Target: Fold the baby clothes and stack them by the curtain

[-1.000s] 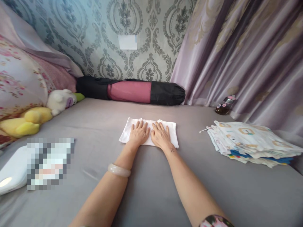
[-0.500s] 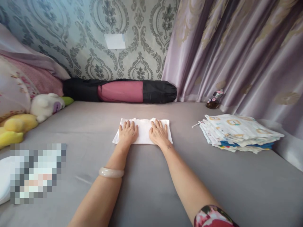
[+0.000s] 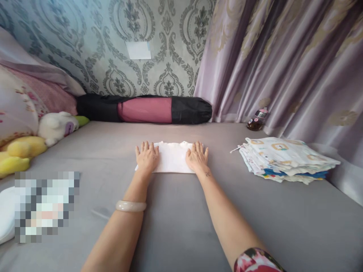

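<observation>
A white folded cloth (image 3: 172,158) lies flat on the grey bed sheet (image 3: 176,219), its long side across my view. My left hand (image 3: 147,156) rests palm down over the cloth's left end, fingers spread and pointing away from me. Over the right end lies my right hand (image 3: 197,156), also flat with its fingers apart. Both hands partly cover the cloth's side edges. A pale bangle (image 3: 131,206) circles my left forearm.
To the right sits a stack of folded printed cloths (image 3: 286,158), with a dark bottle (image 3: 256,119) behind it. A black and pink roll (image 3: 144,109) lies along the wall. Plush toys (image 3: 55,126) and a blurred-out item (image 3: 48,207) are at left.
My hands have slid apart across the cloth, the left one leftward and the right one rightward, out to its two ends. The cloth stays in place.
</observation>
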{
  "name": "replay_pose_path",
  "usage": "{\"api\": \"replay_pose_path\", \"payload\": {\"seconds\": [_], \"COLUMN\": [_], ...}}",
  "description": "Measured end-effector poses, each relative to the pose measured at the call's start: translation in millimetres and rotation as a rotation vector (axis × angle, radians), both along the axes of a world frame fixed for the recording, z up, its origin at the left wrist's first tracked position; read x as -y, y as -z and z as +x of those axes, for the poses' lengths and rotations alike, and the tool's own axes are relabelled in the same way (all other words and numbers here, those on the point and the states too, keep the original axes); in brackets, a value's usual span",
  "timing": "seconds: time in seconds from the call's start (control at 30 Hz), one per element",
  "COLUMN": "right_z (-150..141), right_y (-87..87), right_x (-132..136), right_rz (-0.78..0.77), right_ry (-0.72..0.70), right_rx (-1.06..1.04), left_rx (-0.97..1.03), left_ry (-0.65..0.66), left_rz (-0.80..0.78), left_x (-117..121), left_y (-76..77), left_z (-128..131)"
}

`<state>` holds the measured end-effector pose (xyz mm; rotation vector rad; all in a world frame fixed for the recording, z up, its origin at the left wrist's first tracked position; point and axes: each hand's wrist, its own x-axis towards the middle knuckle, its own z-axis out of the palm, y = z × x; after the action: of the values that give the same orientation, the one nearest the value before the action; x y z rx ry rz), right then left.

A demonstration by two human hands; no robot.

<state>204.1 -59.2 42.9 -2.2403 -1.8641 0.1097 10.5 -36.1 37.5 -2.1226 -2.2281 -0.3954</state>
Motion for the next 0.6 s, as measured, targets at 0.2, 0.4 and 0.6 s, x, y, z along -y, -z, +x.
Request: {"api": "replay_pose_path", "payload": {"seconds": [0.2,0.4,0.6], "right_z": [5,6,11], "right_y": [5.2,0.0,-1.4], "right_x": [-3,-2,-3], "right_rz": [-0.087,-0.116,-0.047], "right_ry": [0.035,0.025,0.094], "right_rx": [0.010,-0.029,-0.061], "left_rx": [0.066,0.112,0.125], "left_ry": [-0.033,-0.043,-0.016], "left_rz": [-0.146,-0.175,-0.120], "left_x": [-3,-4,-11], "left_y": [5.6,4.0,1.0], "left_z": [-9,-12,-23]}}
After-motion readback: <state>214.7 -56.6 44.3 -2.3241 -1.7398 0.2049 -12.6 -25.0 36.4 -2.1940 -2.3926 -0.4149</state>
